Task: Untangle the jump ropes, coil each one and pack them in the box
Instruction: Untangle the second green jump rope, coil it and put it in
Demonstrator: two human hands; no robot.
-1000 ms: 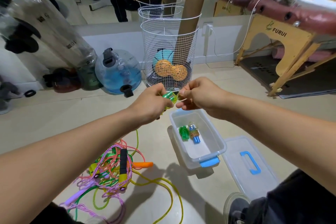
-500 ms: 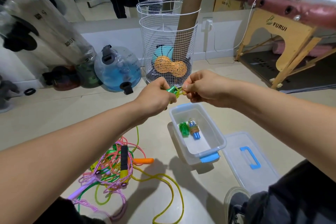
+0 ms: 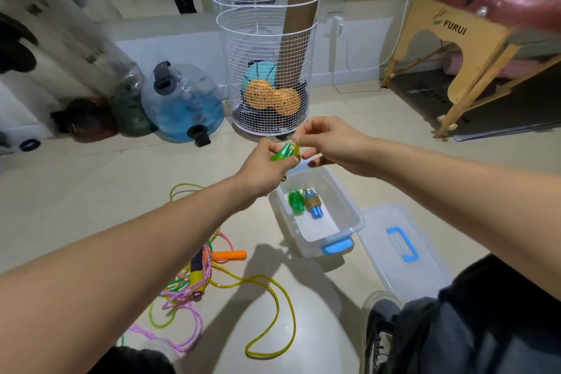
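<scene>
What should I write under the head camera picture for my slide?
Left hand grips green jump-rope handles, right hand pinches the cord, above the open box.

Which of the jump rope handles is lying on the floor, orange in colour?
The orange handle by the rope tangle on the floor. The other handles are green or blue: two lie in the box, one is in the left hand.

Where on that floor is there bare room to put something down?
Bare floor lies between the blue water bag and the rope tangle. The box's near half is free. It is crowded between the tangle and the lid.
</scene>
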